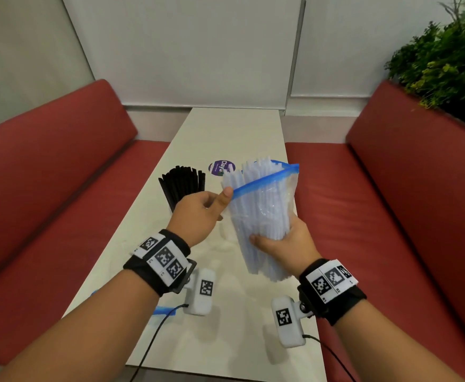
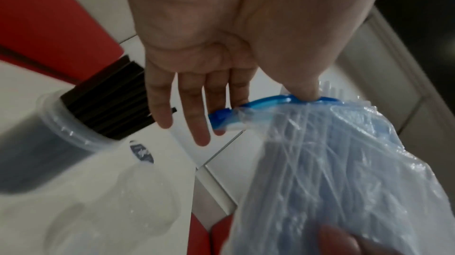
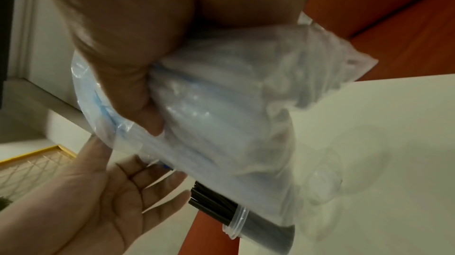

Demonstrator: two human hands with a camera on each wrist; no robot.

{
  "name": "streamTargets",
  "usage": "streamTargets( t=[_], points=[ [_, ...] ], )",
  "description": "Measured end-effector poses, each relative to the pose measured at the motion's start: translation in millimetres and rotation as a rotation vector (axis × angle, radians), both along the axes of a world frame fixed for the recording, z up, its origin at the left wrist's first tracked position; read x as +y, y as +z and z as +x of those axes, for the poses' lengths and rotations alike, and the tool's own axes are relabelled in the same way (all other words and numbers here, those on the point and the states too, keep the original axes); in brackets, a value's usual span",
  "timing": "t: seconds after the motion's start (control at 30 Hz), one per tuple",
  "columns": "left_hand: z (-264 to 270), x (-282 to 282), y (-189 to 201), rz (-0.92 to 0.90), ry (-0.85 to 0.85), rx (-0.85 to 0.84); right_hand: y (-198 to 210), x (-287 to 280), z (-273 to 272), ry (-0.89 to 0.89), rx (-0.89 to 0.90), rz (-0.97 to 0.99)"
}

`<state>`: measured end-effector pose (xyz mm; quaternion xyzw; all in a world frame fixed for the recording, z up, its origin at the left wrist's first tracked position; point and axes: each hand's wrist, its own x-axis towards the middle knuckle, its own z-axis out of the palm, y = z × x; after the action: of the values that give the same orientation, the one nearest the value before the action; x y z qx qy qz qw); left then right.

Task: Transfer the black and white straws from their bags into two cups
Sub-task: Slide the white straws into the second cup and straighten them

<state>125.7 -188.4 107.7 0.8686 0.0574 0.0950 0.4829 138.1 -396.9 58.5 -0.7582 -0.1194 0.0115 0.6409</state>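
I held the bag of white straws above the table: right hand wrapped around its base, left hand pinching its blue zip strip. Black straws stood in a cup. A sticker read "Clayg".

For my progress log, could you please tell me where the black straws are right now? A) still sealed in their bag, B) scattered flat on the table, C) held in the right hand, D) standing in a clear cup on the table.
D: the black straws stand bunched in a clear cup on the table, while both hands are busy with the bag of white straws.
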Motion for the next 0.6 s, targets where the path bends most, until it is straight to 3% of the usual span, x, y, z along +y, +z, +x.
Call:
streamTargets(
  t=[0.17, 0.23, 0.43, 0.6],
  points=[
    [-7, -22, -15, -0.456, -0.135, 0.088, 8, 9, 1, 0.173, 0.006, 0.084],
    [-9, -28, -29, -0.448, -0.191, 0.116, 11, 16, 0, 0.177, -0.024, 0.064],
    [-15, -32, -50, -0.383, -0.276, 0.220, 9, 34, -3, -0.127, 0.011, 0.120],
    [-11, -24, -50, -0.465, -0.283, 0.123, 4, 44, -3, -0.026, 0.058, 0.197]
  ],
)
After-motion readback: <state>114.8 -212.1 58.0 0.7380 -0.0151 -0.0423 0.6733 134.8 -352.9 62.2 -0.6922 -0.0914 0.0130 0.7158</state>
